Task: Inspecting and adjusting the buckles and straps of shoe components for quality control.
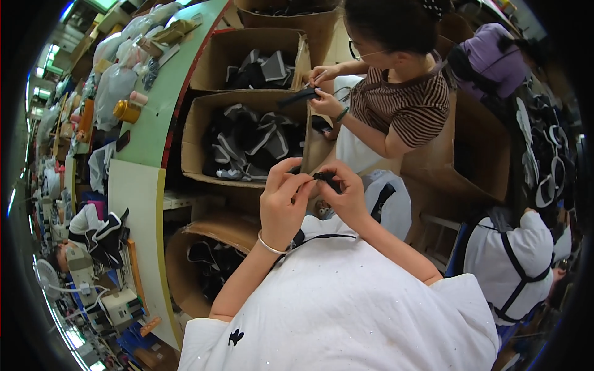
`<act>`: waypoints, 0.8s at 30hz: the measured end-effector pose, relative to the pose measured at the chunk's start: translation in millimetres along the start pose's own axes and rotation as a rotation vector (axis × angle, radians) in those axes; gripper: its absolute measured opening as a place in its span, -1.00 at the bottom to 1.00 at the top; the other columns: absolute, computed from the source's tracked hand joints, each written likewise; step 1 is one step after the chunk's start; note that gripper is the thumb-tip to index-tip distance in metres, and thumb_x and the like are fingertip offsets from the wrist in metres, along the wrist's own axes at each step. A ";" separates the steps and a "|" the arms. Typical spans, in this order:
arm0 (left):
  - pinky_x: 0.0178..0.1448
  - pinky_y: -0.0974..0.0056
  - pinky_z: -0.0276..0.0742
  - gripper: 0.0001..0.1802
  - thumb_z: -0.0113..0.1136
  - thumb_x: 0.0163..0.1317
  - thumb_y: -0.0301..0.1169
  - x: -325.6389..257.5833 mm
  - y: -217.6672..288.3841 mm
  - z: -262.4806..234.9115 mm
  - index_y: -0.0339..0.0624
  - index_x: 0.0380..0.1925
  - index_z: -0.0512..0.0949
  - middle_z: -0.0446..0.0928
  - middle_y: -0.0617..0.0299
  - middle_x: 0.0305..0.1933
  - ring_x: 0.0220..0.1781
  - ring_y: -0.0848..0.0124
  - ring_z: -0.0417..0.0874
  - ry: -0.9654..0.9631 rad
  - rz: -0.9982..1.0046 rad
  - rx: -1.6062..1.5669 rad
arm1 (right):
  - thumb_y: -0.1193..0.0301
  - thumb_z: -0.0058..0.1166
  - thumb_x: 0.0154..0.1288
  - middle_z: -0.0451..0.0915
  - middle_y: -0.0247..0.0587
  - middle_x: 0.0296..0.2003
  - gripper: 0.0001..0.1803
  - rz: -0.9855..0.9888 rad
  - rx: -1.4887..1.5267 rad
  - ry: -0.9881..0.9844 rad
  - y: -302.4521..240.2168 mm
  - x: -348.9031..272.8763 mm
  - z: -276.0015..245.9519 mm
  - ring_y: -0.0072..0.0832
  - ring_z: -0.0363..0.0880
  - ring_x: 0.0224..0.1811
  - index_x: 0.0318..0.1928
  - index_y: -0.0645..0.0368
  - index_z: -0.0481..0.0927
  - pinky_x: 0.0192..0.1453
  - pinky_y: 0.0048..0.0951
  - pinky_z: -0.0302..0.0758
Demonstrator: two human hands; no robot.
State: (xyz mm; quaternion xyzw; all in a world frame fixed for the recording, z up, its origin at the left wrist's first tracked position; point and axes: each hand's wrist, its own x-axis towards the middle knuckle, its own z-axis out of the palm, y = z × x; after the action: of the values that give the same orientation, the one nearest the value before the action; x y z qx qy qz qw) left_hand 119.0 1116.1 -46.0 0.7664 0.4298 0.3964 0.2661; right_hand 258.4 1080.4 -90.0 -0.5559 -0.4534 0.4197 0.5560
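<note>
In front of my chest, my left hand (286, 196) and my right hand (344, 196) are close together, fingertips nearly meeting. Between them is a small dark piece (328, 178) that looks like black fabric. My left thumb and index finger pinch its left end, while the right fingers close around the rest. Its exact shape is mostly hidden by my fingers. Just beyond my hands stands a cardboard box (247, 98) holding black and grey sewn pieces (269, 139) with pale edging.
Opposite me a co-worker (396, 93) handles a black strip (299, 97). Another box (204, 55) stands farther back, and one (179, 272) is at my left. A green-topped table (154, 102) carries plastic bags and a yellow jar (127, 111). A white bag (396, 204) hangs right of my hands.
</note>
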 end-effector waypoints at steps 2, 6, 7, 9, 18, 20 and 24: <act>-0.44 0.50 0.58 -0.91 0.27 0.05 -0.64 5.4 -9.0 -5.4 -0.36 -0.40 0.59 0.45 0.16 0.00 -0.36 0.55 0.56 -0.048 -0.089 -0.162 | 0.55 0.14 0.13 0.49 -0.28 -0.35 -0.81 -0.105 -0.013 0.008 4.7 5.8 5.5 -0.60 0.46 -0.32 -0.21 0.25 0.53 -0.22 -0.61 0.38; -0.44 0.51 0.62 -0.90 0.22 0.16 -0.56 22.5 -22.5 -21.5 -0.35 -0.33 0.57 0.43 0.19 0.02 -0.35 0.54 0.59 -0.206 -0.343 -0.475 | 0.55 0.12 0.15 0.48 -0.33 -0.35 -0.84 -0.018 0.039 0.027 -2.8 11.5 21.9 -0.65 0.45 -0.32 -0.21 0.25 0.52 -0.22 -0.63 0.38; -0.44 0.51 0.62 -0.90 0.22 0.16 -0.56 24.8 -28.0 -24.2 -0.35 -0.33 0.57 0.43 0.19 0.02 -0.35 0.54 0.59 -0.214 -0.343 -0.481 | 0.55 0.10 0.17 0.47 -0.36 -0.35 -0.84 0.027 0.087 0.029 -3.3 12.1 26.7 -0.67 0.44 -0.31 -0.21 0.25 0.53 -0.22 -0.65 0.37; -0.43 0.49 0.64 -0.87 0.21 0.19 -0.52 28.4 -39.8 -29.1 -0.33 -0.27 0.58 0.44 0.20 0.01 -0.30 0.50 0.63 -0.256 -0.593 -0.820 | 0.56 0.09 0.19 0.47 -0.38 -0.35 -0.85 0.076 0.132 0.040 -5.5 14.2 36.8 -0.69 0.44 -0.30 -0.20 0.24 0.53 -0.21 -0.66 0.37; -0.46 0.52 0.60 -0.80 0.19 0.17 -0.56 44.6 -64.0 -51.4 -0.33 -0.19 0.62 0.51 0.23 -0.09 -0.36 0.60 0.56 -0.322 -0.402 -0.603 | 0.53 0.11 0.23 0.54 -0.41 -0.31 -0.86 0.233 0.203 0.130 -11.7 20.0 72.0 -0.74 0.43 -0.29 -0.19 0.28 0.55 -0.23 -0.69 0.38; -0.46 0.53 0.59 -0.82 0.20 0.16 -0.56 46.0 -71.5 -52.9 -0.34 -0.21 0.62 0.51 0.23 -0.10 -0.36 0.60 0.55 -0.338 -0.341 -0.563 | 0.53 0.14 0.22 0.57 -0.41 -0.37 -0.86 0.249 0.188 0.193 -14.9 20.7 78.0 -0.75 0.44 -0.33 -0.21 0.30 0.58 -0.27 -0.71 0.36; -0.48 0.51 0.57 -0.85 0.22 0.16 -0.56 48.4 -79.7 -54.5 -0.36 -0.26 0.62 0.52 0.23 -0.15 -0.38 0.60 0.56 -0.381 -0.472 -0.681 | 0.53 0.15 0.22 0.59 -0.42 -0.42 -0.88 0.312 0.109 0.243 -22.2 21.0 84.2 -0.76 0.43 -0.39 -0.24 0.31 0.59 -0.30 -0.72 0.36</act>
State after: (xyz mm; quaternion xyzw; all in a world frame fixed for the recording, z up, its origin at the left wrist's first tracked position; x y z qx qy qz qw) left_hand 53.0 1200.8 -57.6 0.5754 0.3812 0.2959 0.6603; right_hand 180.8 1120.2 -69.6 -0.6349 -0.2680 0.4545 0.5644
